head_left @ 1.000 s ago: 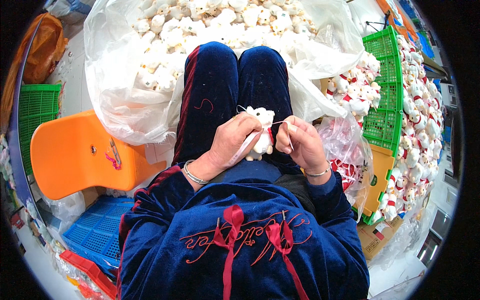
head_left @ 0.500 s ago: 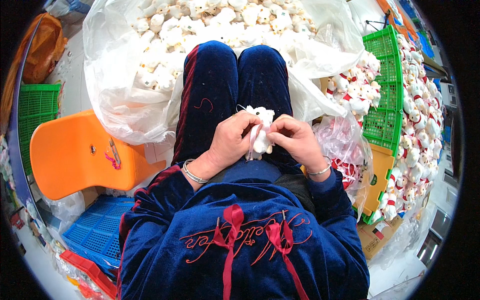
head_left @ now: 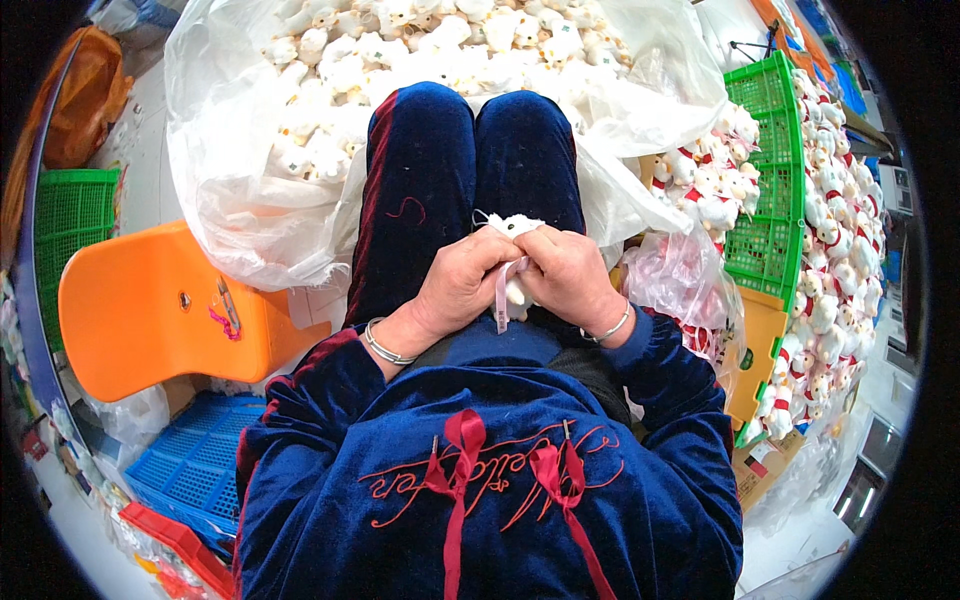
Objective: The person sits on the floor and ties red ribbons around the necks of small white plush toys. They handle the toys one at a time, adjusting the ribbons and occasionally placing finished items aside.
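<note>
A small white plush toy [head_left: 516,225] with dark eyes and a thin string loop at its head sits over my lap, held between my two hands. My left hand [head_left: 452,287] is closed at the toy's left side, fingers pinched near its neck. My right hand [head_left: 572,278] is closed at the other side, thumb and fingertips close to the left ones. A pale pink ribbon [head_left: 503,297] with small dark print hangs from between the fingers. The fingers cover most of the toy's body and the ribbon's upper part.
Ahead of my knees lies a big clear plastic bag [head_left: 225,190] full of white plush toys. Toys with red ribbons are heaped right, around a green crate [head_left: 778,190]. A plastic bag with red pieces [head_left: 690,285] lies by my right arm. An orange chair [head_left: 150,310] stands left.
My right hand has moved left and inward, over the toy's neck, and now meets my left hand. The ribbon's end hangs lower and straighter, and more of the toy is covered.
</note>
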### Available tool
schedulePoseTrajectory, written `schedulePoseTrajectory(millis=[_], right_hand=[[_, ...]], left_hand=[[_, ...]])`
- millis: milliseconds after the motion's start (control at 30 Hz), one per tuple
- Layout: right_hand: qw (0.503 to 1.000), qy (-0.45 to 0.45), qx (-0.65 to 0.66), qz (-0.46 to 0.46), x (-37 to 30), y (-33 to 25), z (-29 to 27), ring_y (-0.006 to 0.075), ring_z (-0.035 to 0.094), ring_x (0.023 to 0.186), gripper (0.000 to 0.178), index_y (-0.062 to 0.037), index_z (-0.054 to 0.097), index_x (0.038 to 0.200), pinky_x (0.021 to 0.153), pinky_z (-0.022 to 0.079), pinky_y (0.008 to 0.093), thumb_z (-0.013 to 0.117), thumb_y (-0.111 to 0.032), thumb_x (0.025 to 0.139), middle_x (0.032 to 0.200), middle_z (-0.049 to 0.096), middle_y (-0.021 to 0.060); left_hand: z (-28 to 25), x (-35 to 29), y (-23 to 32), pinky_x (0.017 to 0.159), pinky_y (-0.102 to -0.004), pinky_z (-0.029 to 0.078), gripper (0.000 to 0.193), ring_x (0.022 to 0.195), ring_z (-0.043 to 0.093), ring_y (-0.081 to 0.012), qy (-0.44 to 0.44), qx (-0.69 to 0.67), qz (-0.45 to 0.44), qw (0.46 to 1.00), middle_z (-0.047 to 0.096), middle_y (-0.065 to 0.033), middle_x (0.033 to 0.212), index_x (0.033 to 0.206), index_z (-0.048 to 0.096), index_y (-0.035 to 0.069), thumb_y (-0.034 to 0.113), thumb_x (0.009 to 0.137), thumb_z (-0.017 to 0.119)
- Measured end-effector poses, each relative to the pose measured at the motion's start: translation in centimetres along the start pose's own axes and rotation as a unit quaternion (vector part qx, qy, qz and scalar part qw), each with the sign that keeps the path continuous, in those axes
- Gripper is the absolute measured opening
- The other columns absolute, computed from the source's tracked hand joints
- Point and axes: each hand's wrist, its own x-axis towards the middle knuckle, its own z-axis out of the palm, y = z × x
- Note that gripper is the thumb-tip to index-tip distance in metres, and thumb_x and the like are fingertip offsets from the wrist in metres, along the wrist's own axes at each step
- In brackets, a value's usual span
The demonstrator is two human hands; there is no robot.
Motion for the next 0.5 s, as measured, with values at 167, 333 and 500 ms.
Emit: schedulePoseTrajectory(millis=[167, 333, 500], right_hand=[[0.983, -0.104, 0.103, 0.106, 0.5, -0.8, -2.5, 0.0357, 0.068, 0.073, 0.01, -0.0029, 0.067, 0.09, 0.064, 0.054, 0.0423, 0.069, -0.009, 0.082, 0.079, 0.066, 0.0175], [0.959, -0.168, 0.16, 0.161, 0.8, 0.0, -4.9, 0.035, 0.069, 0.072, 0.012, 0.0007, 0.068, 0.092, 0.065, 0.053, 0.0393, 0.07, -0.01, 0.088, 0.079, 0.067, 0.0201], [0.931, -0.082, 0.308, 0.18, -0.4, 2.1, -5.0, 0.0084, 0.056, 0.073, 0.012, -0.0018, 0.06, 0.092, 0.066, 0.047, 0.0249, 0.063, -0.012, 0.099, 0.093, 0.069, 0.0039]], left_hand=[[0.0, -0.2, 0.0, 0.072, -0.0328, 0.054, 0.014, 0.082, 0.069, -0.0261, -0.008, 0.005, 0.01, 1.0, 0.068, -0.0123, 0.091, 0.101, 0.067, 0.004, 0.005, 0.088, 0.074], [-0.2, -0.2, -0.1, 0.074, -0.033, 0.056, 0.019, 0.085, 0.07, -0.0272, -0.017, 0.012, 0.016, 1.0, 0.07, -0.013, 0.095, 0.103, 0.069, 0.004, 0.004, 0.086, 0.075], [-0.2, -0.3, 0.0, 0.074, -0.0345, 0.056, 0.02, 0.086, 0.07, -0.0282, -0.007, 0.022, 0.031, 0.999, 0.07, -0.014, 0.096, 0.103, 0.068, 0.004, 0.004, 0.085, 0.075]])
